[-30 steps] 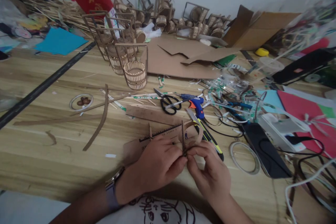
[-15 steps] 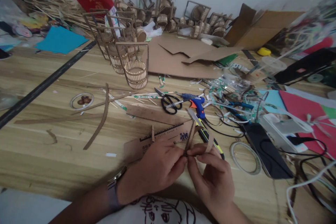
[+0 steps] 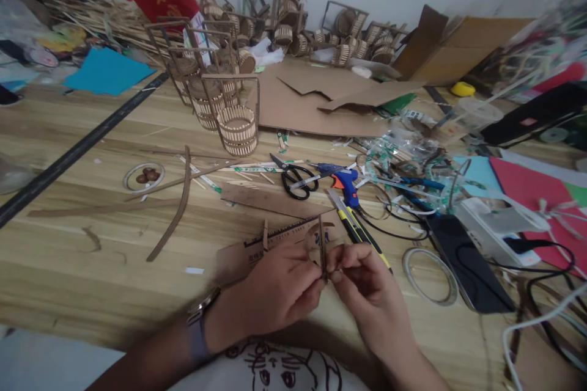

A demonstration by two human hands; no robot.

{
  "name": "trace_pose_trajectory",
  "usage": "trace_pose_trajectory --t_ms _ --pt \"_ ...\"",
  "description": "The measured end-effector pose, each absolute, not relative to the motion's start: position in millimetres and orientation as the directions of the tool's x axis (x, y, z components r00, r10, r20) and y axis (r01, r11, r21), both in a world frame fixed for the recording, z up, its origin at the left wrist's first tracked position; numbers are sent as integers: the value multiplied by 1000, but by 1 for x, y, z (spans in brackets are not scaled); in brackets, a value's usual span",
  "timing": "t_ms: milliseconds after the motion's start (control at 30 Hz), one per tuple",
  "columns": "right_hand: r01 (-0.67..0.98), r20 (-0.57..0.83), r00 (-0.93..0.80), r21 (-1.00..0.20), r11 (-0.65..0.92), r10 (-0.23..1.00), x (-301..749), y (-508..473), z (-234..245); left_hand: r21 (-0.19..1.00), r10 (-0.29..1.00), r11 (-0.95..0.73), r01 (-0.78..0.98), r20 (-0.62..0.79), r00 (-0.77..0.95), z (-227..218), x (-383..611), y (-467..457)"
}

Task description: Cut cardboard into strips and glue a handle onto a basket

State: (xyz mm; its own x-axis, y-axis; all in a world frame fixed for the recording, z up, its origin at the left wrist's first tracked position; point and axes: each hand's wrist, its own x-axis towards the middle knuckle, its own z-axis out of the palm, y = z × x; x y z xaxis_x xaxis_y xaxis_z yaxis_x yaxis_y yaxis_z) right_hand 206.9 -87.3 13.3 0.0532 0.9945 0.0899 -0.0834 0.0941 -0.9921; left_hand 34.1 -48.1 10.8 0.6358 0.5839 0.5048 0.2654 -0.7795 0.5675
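Close to my body, both hands meet over the table. My left hand (image 3: 275, 287), with a watch on the wrist, pinches the lower end of a narrow brown cardboard strip (image 3: 322, 241) that stands nearly upright. The thumb and fingers of my right hand (image 3: 371, 293) are closed at the same end, from the right side. A thin paler curl (image 3: 312, 243) loops beside the strip; whether it is joined to it I cannot tell. Under and beyond my hands lies a printed cardboard piece (image 3: 238, 256). A yellow-and-black utility knife (image 3: 360, 229) rests just past my right hand.
Scissors (image 3: 298, 182) and a blue glue gun (image 3: 346, 183) lie ahead. Small stick buckets with tall handles (image 3: 237, 131) stand behind. At the right are a tape roll (image 3: 431, 277), a phone (image 3: 468, 263) and cables. Loose cardboard strips (image 3: 177, 220) lie left.
The strip has turned more upright and shifted slightly left. The pale curl has gone from over my right hand to the strip's left side. My right fingers have curled in more.
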Motion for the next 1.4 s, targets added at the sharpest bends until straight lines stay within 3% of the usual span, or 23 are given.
trace_pose_trajectory --t_ms 100,267,367,500,633,833,1167,1400 --pt "-144 -50 -81 -988 -62 995 220 -83 10 558 563 -782 278 440 699 14 31 -47" --pt "-197 -78 -152 -974 -108 985 226 -79 5 611 580 -736 292 346 737 19 30 -46" --pt "-90 51 -31 -995 48 998 218 -81 4 662 648 -675 326 320 691 18 31 -46" --pt "294 404 185 -893 341 896 210 -89 -1 709 744 -588 389 285 605 16 33 -46" --pt "497 596 42 -709 501 802 209 -91 -1 739 787 -541 402 274 553 15 33 -47" --pt "623 673 -33 -565 541 739 205 -86 9 716 767 -572 400 294 570 12 35 -49" --pt "607 653 -22 -593 529 757 206 -86 9 693 727 -620 369 329 603 11 37 -49" --pt "414 550 154 -790 452 821 201 -90 -5 666 708 -650 365 356 610 13 37 -49"
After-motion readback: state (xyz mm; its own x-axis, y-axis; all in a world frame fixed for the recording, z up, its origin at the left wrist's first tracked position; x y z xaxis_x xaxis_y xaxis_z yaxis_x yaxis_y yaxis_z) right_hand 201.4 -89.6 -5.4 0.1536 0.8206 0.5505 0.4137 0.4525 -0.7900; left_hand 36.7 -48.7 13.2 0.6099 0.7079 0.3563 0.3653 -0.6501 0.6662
